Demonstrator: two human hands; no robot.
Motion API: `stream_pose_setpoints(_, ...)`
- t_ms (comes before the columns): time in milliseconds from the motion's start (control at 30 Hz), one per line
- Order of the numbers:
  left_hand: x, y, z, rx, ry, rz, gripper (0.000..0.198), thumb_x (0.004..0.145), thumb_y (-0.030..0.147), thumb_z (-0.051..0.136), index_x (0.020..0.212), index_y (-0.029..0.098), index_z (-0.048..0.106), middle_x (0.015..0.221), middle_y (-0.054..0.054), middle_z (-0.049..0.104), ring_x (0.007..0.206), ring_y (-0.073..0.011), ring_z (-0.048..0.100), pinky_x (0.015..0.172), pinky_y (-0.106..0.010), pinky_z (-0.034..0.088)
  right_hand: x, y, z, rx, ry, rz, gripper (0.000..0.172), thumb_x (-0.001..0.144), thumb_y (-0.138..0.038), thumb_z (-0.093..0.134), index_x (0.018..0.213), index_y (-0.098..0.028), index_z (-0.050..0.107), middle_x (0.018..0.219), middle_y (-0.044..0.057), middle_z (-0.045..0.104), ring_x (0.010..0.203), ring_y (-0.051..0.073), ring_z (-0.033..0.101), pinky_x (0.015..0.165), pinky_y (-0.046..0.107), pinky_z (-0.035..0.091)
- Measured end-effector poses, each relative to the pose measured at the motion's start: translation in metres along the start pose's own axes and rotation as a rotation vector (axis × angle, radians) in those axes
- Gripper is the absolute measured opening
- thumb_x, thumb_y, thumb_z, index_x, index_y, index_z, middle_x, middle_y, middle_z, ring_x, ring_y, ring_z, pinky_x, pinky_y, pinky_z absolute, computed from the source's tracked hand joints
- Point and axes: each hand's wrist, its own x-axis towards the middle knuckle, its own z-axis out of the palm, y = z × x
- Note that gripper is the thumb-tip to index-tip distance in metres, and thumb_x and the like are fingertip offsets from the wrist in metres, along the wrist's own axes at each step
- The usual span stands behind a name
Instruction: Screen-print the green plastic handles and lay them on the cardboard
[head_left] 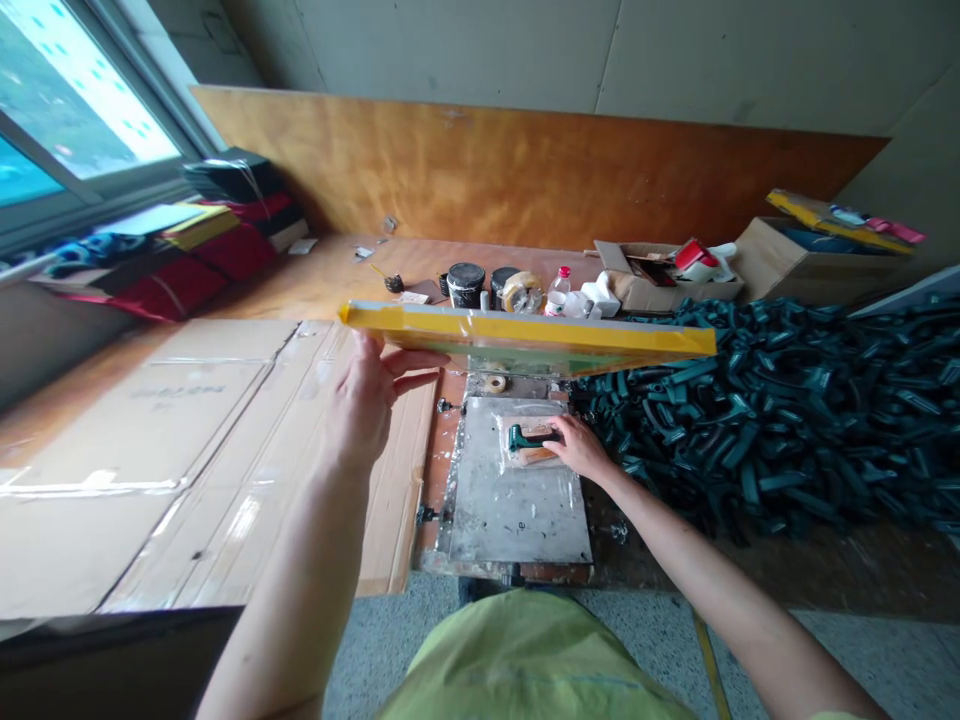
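My left hand (367, 392) grips the left end of a screen-printing frame (532, 327) edged with yellow tape, fingers underneath. The frame is tilted up, with its greenish underside partly showing. Below it, a grey metal base plate (517, 515) lies on the bench. In the plate's middle is a small block wrapped in clear film (514, 460). A dark green plastic handle-like part (525, 437) sits on this block. My right hand (581, 447) pinches the right end of that part between thumb and fingers.
A large heap of dark green plastic parts (757, 430) covers the bench to the right. Flattened cardboard (150, 420) lies at left. Behind the frame stand black tubs (466, 285), a tape roll (523, 292), a red-capped bottle (560, 285) and an open carton (679, 290).
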Motion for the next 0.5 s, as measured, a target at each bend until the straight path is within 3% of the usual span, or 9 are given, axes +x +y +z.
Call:
stream_pose_setpoints(100, -0.016, -0.019, -0.004, -0.058, 0.117, -0.022, 0.044, 0.091, 0.061, 0.043, 0.112, 0.024, 0.054, 0.081, -0.003, 0.071, 0.076, -0.0179, 0.07, 0.068, -0.032, 0.057, 0.002, -0.006, -0.002, -0.081, -0.071, -0.023, 0.025, 0.081, -0.019, 0.071, 0.105, -0.02, 0.062, 0.103, 0.005, 0.063, 0.101, 0.02, 0.058, 0.089, 0.034, 0.044)
stream_pose_setpoints(167, -0.04, -0.044, -0.004, -0.069, 0.159, -0.136, 0.042, 0.087, 0.059, 0.053, 0.105, 0.022, 0.056, 0.075, -0.001, 0.07, 0.067, -0.0152, 0.067, 0.065, -0.028, 0.055, 0.003, -0.013, -0.009, -0.097, -0.078, -0.015, 0.014, 0.084, -0.019, 0.069, 0.096, -0.02, 0.063, 0.096, 0.004, 0.062, 0.095, 0.019, 0.057, 0.086, 0.032, 0.044)
stream_pose_setpoints(233, -0.072, -0.075, 0.001, -0.032, 0.04, -0.415, 0.044, 0.082, 0.059, 0.06, 0.095, 0.017, 0.061, 0.073, -0.004, 0.07, 0.066, -0.0161, 0.066, 0.064, -0.028, 0.054, -0.002, -0.033, -0.015, -0.097, -0.04, -0.034, 0.007, 0.087, -0.02, 0.066, 0.093, -0.019, 0.064, 0.093, 0.004, 0.06, 0.091, 0.019, 0.056, 0.083, 0.031, 0.045)
stream_pose_setpoints(300, -0.105, -0.104, 0.012, -0.027, -0.134, -0.749, 0.053, 0.08, 0.063, 0.06, 0.103, 0.016, 0.062, 0.091, -0.011, 0.073, 0.079, -0.0222, 0.069, 0.065, -0.033, 0.056, -0.015, -0.066, -0.016, -0.11, 0.018, -0.093, 0.006, 0.089, -0.022, 0.063, 0.093, -0.018, 0.064, 0.093, 0.006, 0.06, 0.09, 0.02, 0.055, 0.08, 0.032, 0.046)
stream_pose_setpoints(367, -0.131, -0.127, 0.021, -0.119, -0.177, -0.938, 0.056, 0.081, 0.065, 0.056, 0.112, 0.018, 0.06, 0.107, -0.014, 0.072, 0.092, -0.0253, 0.069, 0.068, -0.036, 0.057, -0.031, -0.101, -0.01, -0.122, 0.036, -0.222, 0.006, 0.092, -0.022, 0.059, 0.091, -0.019, 0.064, 0.09, 0.006, 0.06, 0.089, 0.02, 0.054, 0.079, 0.033, 0.046)
stream_pose_setpoints(433, -0.144, -0.144, 0.017, -0.169, -0.085, -0.983, 0.05, 0.081, 0.062, 0.058, 0.105, 0.019, 0.06, 0.099, -0.011, 0.073, 0.087, -0.0227, 0.069, 0.065, -0.032, 0.055, -0.046, -0.122, -0.004, -0.088, 0.007, -0.389, 0.01, 0.093, -0.02, 0.055, 0.095, -0.021, 0.064, 0.09, 0.005, 0.061, 0.09, 0.02, 0.055, 0.081, 0.033, 0.046)
stream_pose_setpoints(500, -0.141, -0.157, -0.01, -0.005, 0.051, -0.934, 0.046, 0.078, 0.061, 0.059, 0.093, 0.017, 0.059, 0.077, -0.007, 0.072, 0.065, -0.0185, 0.067, 0.055, -0.027, 0.05, -0.059, -0.113, -0.004, -0.046, 0.019, -0.391, 0.014, 0.093, -0.02, 0.056, 0.105, -0.023, 0.063, 0.096, 0.004, 0.064, 0.092, 0.019, 0.057, 0.082, 0.032, 0.047)
